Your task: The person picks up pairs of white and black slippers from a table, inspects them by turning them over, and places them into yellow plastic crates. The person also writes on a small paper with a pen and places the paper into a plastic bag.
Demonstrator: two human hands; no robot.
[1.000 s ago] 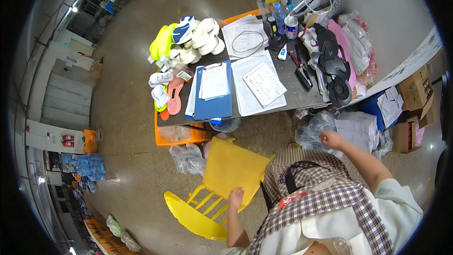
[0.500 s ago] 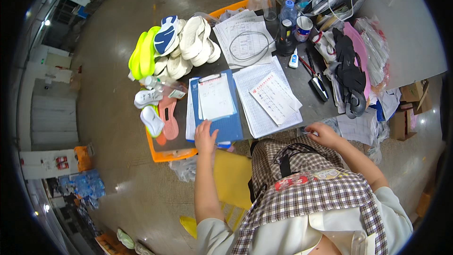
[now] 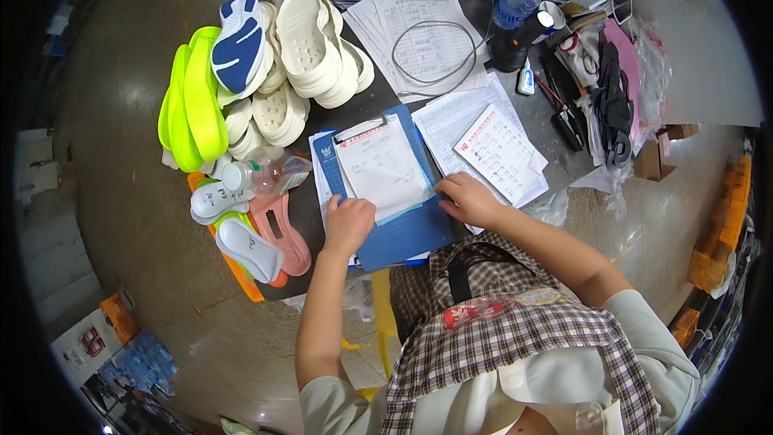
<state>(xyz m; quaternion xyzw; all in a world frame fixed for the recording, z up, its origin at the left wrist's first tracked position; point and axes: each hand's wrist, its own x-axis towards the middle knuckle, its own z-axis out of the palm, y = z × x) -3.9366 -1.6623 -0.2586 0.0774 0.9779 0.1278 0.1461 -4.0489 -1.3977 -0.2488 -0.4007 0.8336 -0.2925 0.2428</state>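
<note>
A blue clipboard (image 3: 407, 239) lies on the dark table in front of me, its metal clip holding white sheets (image 3: 378, 163) with a little handwriting. My left hand (image 3: 349, 224) rests over the clipboard's left side, fingers bent at its edge. Across from it, my right hand (image 3: 467, 198) has its fingertips closed at the right edge, beside the papers. The undersides of both grips are hidden. Just right of the board are gridded sheets (image 3: 435, 118), with a printed, handwritten pad (image 3: 501, 153) on top of them.
White clogs (image 3: 310, 48), neon yellow soles (image 3: 204, 105) and a blue-and-white sole (image 3: 239, 44) are piled at the left. Nearer lie a clear bottle (image 3: 266, 173), insoles (image 3: 250, 250) and a pink sole piece (image 3: 280, 229). A cable (image 3: 435, 76), water bottle (image 3: 515, 4) and scissors (image 3: 569, 125) are farther right.
My right hand has come from off the table's front edge to the clipboard's right edge. My left hand has shifted up along the board's left side. The view has moved closer to the table.
</note>
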